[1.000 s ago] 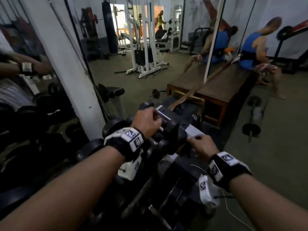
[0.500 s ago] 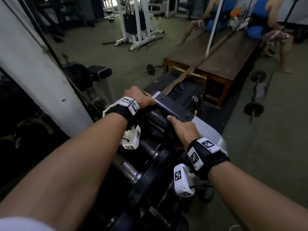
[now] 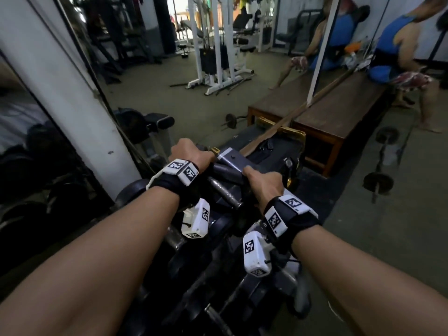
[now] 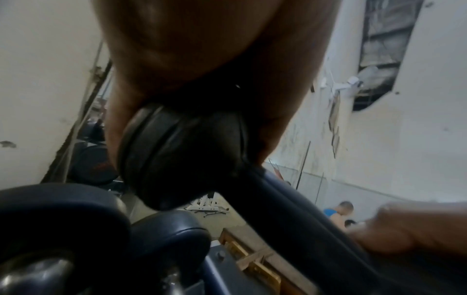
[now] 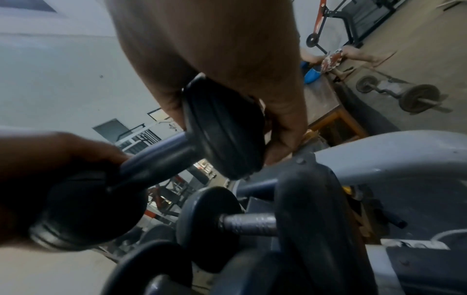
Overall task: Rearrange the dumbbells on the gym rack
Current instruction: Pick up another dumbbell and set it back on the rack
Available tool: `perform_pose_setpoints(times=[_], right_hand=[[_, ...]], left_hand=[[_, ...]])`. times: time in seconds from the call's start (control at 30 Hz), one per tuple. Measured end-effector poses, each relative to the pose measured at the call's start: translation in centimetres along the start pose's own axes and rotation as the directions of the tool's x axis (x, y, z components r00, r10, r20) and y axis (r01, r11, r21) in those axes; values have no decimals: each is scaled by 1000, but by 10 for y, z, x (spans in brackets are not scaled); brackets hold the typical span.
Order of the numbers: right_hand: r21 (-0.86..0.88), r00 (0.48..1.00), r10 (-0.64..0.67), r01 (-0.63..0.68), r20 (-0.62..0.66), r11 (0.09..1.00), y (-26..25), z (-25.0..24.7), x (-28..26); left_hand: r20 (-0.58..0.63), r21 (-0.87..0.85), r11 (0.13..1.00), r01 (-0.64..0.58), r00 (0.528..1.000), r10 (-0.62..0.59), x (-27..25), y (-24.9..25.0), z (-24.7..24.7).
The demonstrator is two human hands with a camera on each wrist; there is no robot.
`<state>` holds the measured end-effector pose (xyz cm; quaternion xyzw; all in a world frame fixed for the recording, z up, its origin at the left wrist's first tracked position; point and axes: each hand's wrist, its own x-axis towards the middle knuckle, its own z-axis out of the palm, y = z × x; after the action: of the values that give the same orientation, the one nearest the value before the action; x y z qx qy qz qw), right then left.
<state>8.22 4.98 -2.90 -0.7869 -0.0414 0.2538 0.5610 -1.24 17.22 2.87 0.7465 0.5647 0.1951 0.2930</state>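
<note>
Above the rack (image 3: 244, 163), both hands grip one dumbbell (image 5: 161, 155)
Left hand (image 3: 191, 154) cups its left head; right hand (image 3: 263, 185) its right head

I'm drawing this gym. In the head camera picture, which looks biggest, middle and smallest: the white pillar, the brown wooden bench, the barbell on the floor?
1. White pillar, nearest the camera.
2. Brown wooden bench.
3. Barbell on the floor.

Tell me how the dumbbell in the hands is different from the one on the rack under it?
The held dumbbell has a smooth dark bar; the racked dumbbell has a grey ridged one. The held dumbbell is gripped by its ends, left hand and right hand; the racked dumbbell rests untouched. Both have round dark ends.
</note>
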Motion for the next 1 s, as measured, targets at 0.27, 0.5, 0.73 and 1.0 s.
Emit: perform_pose_setpoints(times=[0.27,0.5,0.73,1.0], right_hand=[[63,927,-351,346,128,936,-40,-77,-35],[42,772,-531,554,350,832,-17,-130,-87],[38,557,-559,686,614,726,9,-130,-176],[156,341,-554,731,759,664,36,-100,-296]], left_hand=[[-422,-232,973,3,901,-103,-117,27,-13],[-657,-319,948,-7,722,-216,-246,6,-12],[-785,-314,943,112,527,-324,-347,-36,-53],[-860,-350,917,191,322,-395,-440,-107,-122]])
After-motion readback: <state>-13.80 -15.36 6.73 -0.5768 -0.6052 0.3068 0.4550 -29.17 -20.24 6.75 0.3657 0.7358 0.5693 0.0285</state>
